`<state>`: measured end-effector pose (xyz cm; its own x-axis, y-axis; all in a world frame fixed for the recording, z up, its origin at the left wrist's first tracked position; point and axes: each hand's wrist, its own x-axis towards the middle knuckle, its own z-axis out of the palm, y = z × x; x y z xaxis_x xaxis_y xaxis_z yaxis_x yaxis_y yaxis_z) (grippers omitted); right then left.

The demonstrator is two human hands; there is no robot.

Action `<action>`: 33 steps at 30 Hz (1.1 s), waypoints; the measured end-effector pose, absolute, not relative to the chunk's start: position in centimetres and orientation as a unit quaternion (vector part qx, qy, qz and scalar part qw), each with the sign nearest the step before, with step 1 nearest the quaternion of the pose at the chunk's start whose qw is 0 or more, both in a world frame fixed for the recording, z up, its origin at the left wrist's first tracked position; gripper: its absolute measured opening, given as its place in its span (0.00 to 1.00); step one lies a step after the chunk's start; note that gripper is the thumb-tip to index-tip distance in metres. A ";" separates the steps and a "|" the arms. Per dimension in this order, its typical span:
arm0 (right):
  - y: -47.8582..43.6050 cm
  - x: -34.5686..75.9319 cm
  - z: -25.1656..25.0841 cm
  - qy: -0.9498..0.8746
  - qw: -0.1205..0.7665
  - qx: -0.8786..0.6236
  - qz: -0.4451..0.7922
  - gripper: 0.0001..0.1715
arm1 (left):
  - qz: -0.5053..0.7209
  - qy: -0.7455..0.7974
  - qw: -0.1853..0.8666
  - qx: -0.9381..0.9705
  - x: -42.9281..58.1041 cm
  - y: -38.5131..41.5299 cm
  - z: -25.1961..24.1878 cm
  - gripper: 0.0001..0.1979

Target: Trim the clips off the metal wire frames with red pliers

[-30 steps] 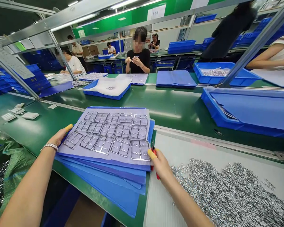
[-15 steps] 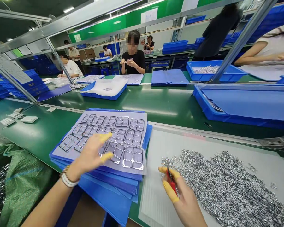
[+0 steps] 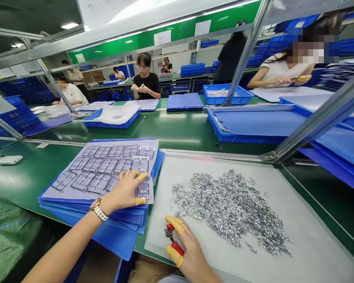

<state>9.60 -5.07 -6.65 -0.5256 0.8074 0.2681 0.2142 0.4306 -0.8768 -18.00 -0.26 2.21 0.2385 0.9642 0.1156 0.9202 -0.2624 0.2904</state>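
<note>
Metal frames [image 3: 107,166] on that top sheet: how many do you make it from over here?

Fifteen, I'd say, three rows of five on a lilac sheet [image 3: 59,192]. The end of the nearest row sits partly behind the left hand [image 3: 122,192]. Below lies a stack of blue plastic sheets [image 3: 76,208], too tightly fanned to count.

What's the left grip doing?

It's open and holding nothing, fingers curved down onto the frames near the sheet's right edge. There are yellow finger cots [image 3: 141,201] on at least two fingers.

And the right hand [image 3: 185,251]?

Closed on one pair of red-handled cutters [image 3: 172,239], pinched between yellow-capped fingers at the near edge of a pale mat [image 3: 312,243]. Just beyond lies a pile of silver metal clippings [image 3: 227,208], far too many to count.

Which step would you call this?

I'd judge it's a steadying step: one hand pinning the sheet, every visible frame in place. The next move calls for no fetching, since the cutters are already in hand.
</note>
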 end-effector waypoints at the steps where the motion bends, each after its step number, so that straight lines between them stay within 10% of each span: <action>1: -5.1 9.8 -6.6 -0.756 0.378 -0.339 0.414 0.29 | 0.132 0.609 0.079 0.778 -18.0 -0.3 2.3 0.44; 6: -4.2 12.9 -5.9 -0.737 0.412 -0.384 0.374 0.24 | 0.288 0.628 0.161 0.705 -18.5 -1.1 3.4 0.46; 11: -2.6 16.0 -6.4 -0.730 0.329 -0.483 0.354 0.23 | 0.623 0.423 0.488 0.441 -14.3 -2.0 4.5 0.37; 17: -1.6 16.4 -4.9 -0.799 0.327 -0.456 0.218 0.24 | 0.579 0.195 0.769 0.188 -4.8 0.2 2.2 0.34; 26: 0.7 15.3 -2.1 -0.854 0.285 -0.434 0.025 0.25 | 0.547 0.187 0.806 0.127 -3.0 2.1 -2.2 0.30; 33: 2.6 13.7 -2.1 -0.833 0.337 -0.427 0.100 0.14 | 0.598 0.232 0.755 0.135 -3.4 2.5 -1.2 0.29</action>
<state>13.67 2.61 -2.12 -0.4082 0.7796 0.4751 0.6447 0.6146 -0.4546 -3.42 2.47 -1.23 0.1770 0.9658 -0.1894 -0.8404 0.2485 0.4817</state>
